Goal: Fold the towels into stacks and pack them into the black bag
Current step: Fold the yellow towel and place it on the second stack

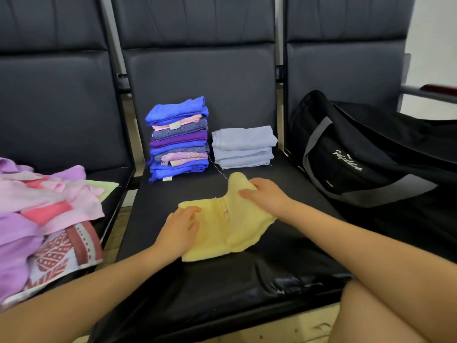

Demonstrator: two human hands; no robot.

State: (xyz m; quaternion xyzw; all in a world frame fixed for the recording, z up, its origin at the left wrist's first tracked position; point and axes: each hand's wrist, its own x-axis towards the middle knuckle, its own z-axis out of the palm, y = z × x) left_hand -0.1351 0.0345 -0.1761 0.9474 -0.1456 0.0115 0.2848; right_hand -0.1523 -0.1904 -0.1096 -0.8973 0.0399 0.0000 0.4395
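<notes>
Head view: yellow towel (222, 226) mid-seat (284, 263).

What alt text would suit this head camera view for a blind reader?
Two hands, left hand and right hand, fold a yellow towel on a black seat. Behind stand two folded stacks, a black bag to the right, unfolded towels to the left.

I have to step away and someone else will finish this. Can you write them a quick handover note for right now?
Left hand: flat, pressing the yellow towel on the middle seat.
Right hand: gripping the towel's far end, mid-fold.
Done: a tall mixed stack and a short grey stack stand at the back of that seat.
Left: finish the yellow towel, fold the loose pile on the left seat, then pack all stacks into the black bag on the right seat.
</notes>
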